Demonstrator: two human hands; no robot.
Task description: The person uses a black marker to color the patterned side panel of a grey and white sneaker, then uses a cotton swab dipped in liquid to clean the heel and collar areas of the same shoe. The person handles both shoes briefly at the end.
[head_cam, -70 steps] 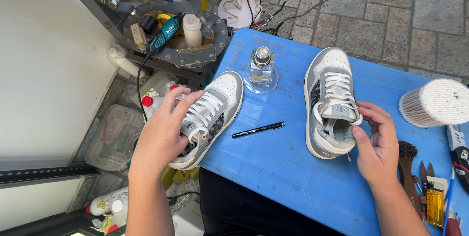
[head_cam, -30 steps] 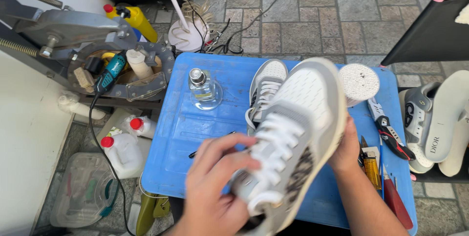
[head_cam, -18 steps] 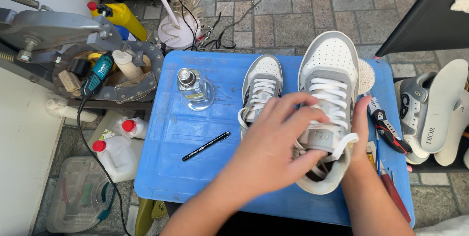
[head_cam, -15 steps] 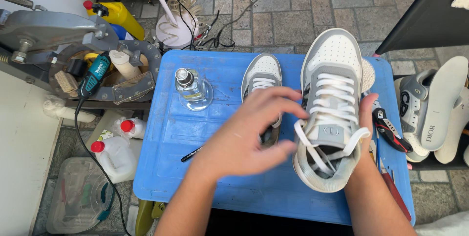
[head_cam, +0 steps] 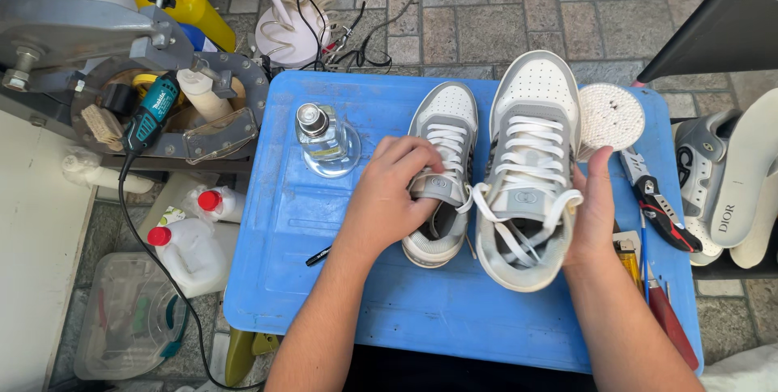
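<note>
Two grey-and-white sneakers sit side by side, toes pointing away from me, on a blue plastic table (head_cam: 381, 311). My left hand (head_cam: 389, 193) grips the tongue and collar of the left sneaker (head_cam: 444, 116). My right hand (head_cam: 596, 214) lies flat against the outer side of the right sneaker (head_cam: 531, 149), thumb up along its upper; that sneaker's white laces hang loose. A black pen (head_cam: 318, 256) pokes out from under my left forearm.
A small clear glass bottle (head_cam: 318, 134) stands at the table's back left; a round tub of cotton swabs (head_cam: 609, 115) and hand tools (head_cam: 660, 214) line the right edge. A machine with a teal rotary tool (head_cam: 150, 116) stands left. Plastic jugs (head_cam: 186, 250) sit on the floor.
The right sneaker has come down from mid-air to the table beside the other. My left hand left it and took hold of the left sneaker.
</note>
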